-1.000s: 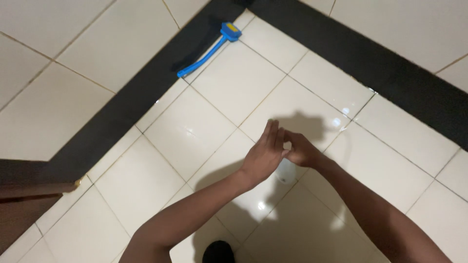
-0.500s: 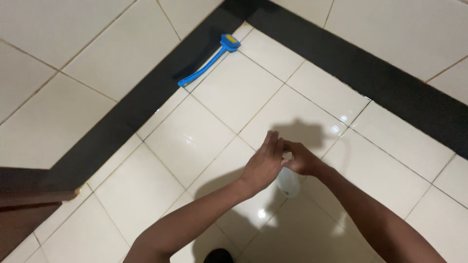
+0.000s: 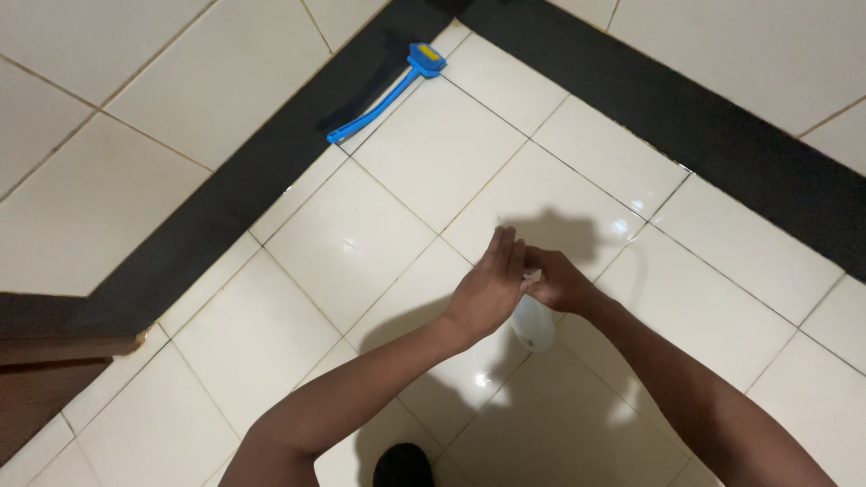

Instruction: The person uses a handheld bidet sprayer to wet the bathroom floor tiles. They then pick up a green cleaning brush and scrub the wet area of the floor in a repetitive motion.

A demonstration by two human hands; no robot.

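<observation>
A small white plastic bottle, held between my two hands above the tiled floor.

The white bottle hangs below my hands, its rounded, smooth, pale body pointing down and slightly toward me, tilted rather than upright. Its upper end is hidden inside my right hand, which is curled around it; only the lower body shows, so I cannot tell the shape of its top. My left hand lies flat against the same end, fingers stretched out and touching my right hand. The bottle is clear of the floor, over a glossy white tile, amid the shadow of my arms.
</observation>
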